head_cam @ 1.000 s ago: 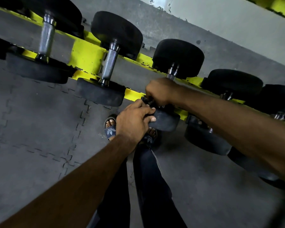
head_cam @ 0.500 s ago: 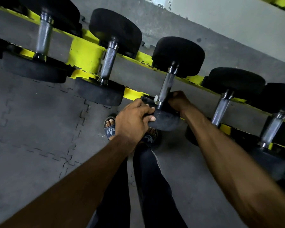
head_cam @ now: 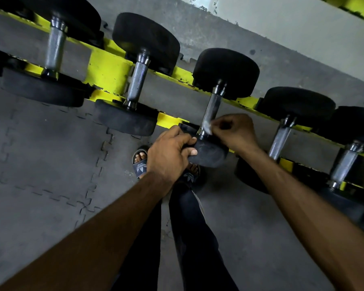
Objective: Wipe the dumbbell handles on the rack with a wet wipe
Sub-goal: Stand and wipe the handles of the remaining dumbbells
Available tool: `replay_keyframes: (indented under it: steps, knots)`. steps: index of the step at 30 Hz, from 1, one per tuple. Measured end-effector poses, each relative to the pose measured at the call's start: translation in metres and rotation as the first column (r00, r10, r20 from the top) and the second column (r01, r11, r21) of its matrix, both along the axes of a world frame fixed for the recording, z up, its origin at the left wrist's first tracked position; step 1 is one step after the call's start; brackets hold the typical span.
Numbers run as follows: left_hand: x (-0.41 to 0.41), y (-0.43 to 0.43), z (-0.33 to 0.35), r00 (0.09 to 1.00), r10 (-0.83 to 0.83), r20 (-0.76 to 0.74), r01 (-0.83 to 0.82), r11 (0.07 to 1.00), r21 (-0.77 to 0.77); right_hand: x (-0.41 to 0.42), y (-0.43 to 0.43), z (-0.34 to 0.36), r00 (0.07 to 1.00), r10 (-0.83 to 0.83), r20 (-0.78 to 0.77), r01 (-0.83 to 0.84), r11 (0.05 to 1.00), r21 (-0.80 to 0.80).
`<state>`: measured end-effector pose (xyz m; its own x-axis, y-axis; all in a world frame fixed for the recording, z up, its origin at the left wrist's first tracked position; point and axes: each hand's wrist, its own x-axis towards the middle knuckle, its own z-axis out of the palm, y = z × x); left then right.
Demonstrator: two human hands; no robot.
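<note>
Several black dumbbells with steel handles lie across a yellow rack (head_cam: 107, 69). My left hand (head_cam: 168, 153) grips the near black head (head_cam: 210, 153) of the middle dumbbell. My right hand (head_cam: 234, 131) pinches a small pale wet wipe (head_cam: 208, 128) against the lower end of that dumbbell's steel handle (head_cam: 211, 111). Most of the wipe is hidden by my fingers. To the left stands a dumbbell with its knurled handle (head_cam: 137, 79) bare, and to the right another bare handle (head_cam: 281, 138).
Grey interlocking floor mats (head_cam: 40, 164) lie below the rack. My legs in dark trousers (head_cam: 189, 238) and sandalled feet (head_cam: 140, 161) stand right under the middle dumbbell. A grey wall (head_cam: 282, 24) rises behind the rack.
My right hand slid down from the upper part of the middle handle to its lower end, and the wipe now shows at my fingertips. My left hand kept its hold on the near head.
</note>
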<state>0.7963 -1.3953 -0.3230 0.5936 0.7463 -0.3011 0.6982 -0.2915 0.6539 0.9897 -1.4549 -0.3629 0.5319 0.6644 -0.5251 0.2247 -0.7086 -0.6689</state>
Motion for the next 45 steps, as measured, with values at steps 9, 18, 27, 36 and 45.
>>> replay_keyframes:
  steps: [9, 18, 27, 36, 45]
  knots:
    - [0.0, 0.01, -0.009, 0.992, -0.073, 0.101, 0.081, 0.994, -0.077, 0.005, 0.013, 0.005, 0.911, 0.345, 0.227, -0.35, 0.937, -0.021]
    - [0.001, 0.017, -0.01, 0.986, -0.138, 0.091, 0.142, 0.989, -0.046, 0.009, 0.025, -0.008, 0.915, 0.029, 0.403, -0.085, 0.989, 0.122]
    - [-0.002, 0.015, -0.013, 0.985, -0.133, 0.106, 0.138, 0.99, -0.04, -0.001, 0.047, 0.005, 0.566, 0.596, 0.57, -0.602, 0.771, -0.209]
    - [-0.002, 0.018, -0.013, 0.985, -0.144, 0.097, 0.15, 0.987, -0.058, -0.008, 0.075, 0.021, 0.402, 0.846, 0.351, -0.759, 0.522, -0.389]
    - [-0.001, 0.02, -0.012, 0.984, -0.147, 0.098, 0.153, 0.986, -0.062, -0.023, 0.003, 0.005, 0.977, -0.038, 0.209, 0.077, 0.98, -0.182]
